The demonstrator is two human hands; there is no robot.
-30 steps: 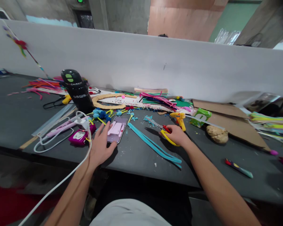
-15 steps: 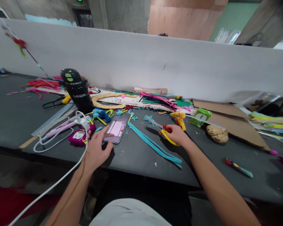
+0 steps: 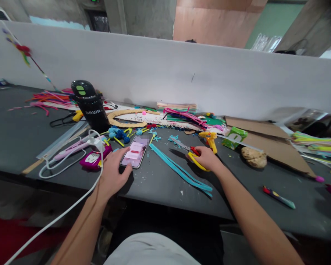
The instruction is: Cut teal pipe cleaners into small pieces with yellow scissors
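Note:
A phone [image 3: 134, 152] with a lit pink screen lies flat on the dark table [image 3: 160, 180]. My left hand [image 3: 113, 172] rests at the phone's near left corner, fingers apart, one fingertip touching the screen's edge. My right hand [image 3: 206, 158] is closed on the yellow-and-red handles of a pair of scissors [image 3: 188, 150], whose blades point left and away over the table. Teal strips [image 3: 179, 170] lie between the two hands.
A black flask [image 3: 89, 105] stands at the back left, beside a cardboard ring [image 3: 127, 117], pipe cleaners and pompoms. A white cable [image 3: 68, 206] runs past my left arm to a magenta device [image 3: 95, 158]. A yellow glue gun [image 3: 209, 139], green box [image 3: 234, 137] and cardboard [image 3: 270, 143] lie right.
My left hand has drawn back toward me from over the phone's screen to its near corner. The screen's picture has changed. My right hand and the scissors have stayed still.

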